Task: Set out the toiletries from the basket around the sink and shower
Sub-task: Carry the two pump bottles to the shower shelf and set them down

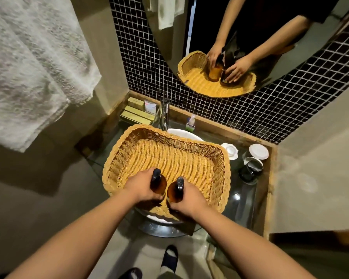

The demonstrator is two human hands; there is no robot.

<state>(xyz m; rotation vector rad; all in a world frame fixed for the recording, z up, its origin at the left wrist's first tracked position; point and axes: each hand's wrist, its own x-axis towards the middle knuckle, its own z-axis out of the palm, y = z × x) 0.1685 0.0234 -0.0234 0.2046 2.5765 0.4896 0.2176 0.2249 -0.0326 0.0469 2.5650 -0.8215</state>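
A wicker basket [169,156] rests on top of the white sink [186,133]. Two amber pump bottles with black pumps stand upright at the basket's near edge. My left hand [141,188] is wrapped around the left amber bottle [158,184]. My right hand [187,202] grips the right amber bottle [174,192]. The two bottles almost touch. Apart from them the basket floor is bare weave. The lower parts of both bottles are hidden by my fingers.
A tall chrome tap [165,113] rises behind the basket. Boxes [137,113] lie at the back left, a small tube [190,123] by the tap. Lidded glasses [252,166] and a white dish [230,151] sit on the right counter. A towel [32,63] hangs left; a mirror [240,37] is above.
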